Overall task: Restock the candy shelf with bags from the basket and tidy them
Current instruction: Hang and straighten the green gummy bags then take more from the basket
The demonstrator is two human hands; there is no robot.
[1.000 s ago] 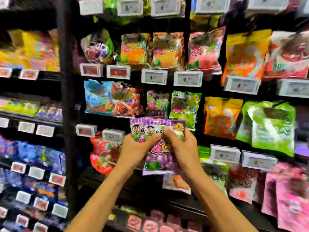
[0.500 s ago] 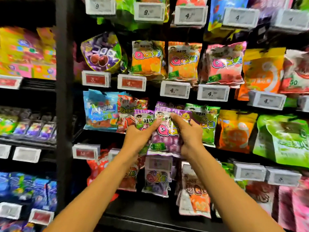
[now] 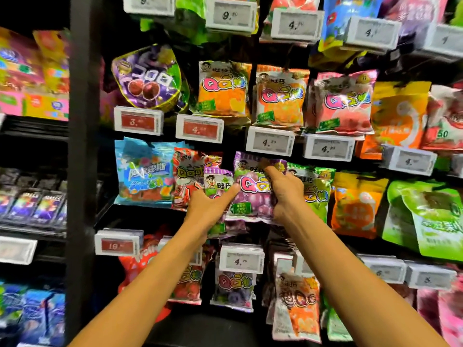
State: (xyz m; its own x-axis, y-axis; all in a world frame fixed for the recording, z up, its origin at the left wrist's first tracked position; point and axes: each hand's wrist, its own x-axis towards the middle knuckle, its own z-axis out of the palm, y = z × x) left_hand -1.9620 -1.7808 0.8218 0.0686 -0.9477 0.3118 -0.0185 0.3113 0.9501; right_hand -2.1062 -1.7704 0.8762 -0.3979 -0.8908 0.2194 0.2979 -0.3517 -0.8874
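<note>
Both my hands hold purple grape QQ candy bags up at the middle row of the candy shelf. My right hand (image 3: 284,194) grips the front purple bag (image 3: 251,194) by its top and right edge, between a red bag (image 3: 186,171) and a green bag (image 3: 317,189). My left hand (image 3: 209,209) grips a second purple bag (image 3: 217,180) behind and to the left, index finger stretched across the front bag. The bags' lower parts hang below my hands. The basket is out of view.
Rows of hanging candy bags fill the pegs, orange ones (image 3: 223,88) above and more (image 3: 234,286) below. Price tags (image 3: 269,141) jut out in front of each row. A black upright post (image 3: 81,146) stands left, with another shelf bay beyond it.
Both hands have lifted the purple bags up from the lower row to the middle row, in under the price tags. My view has tilted upward with them.
</note>
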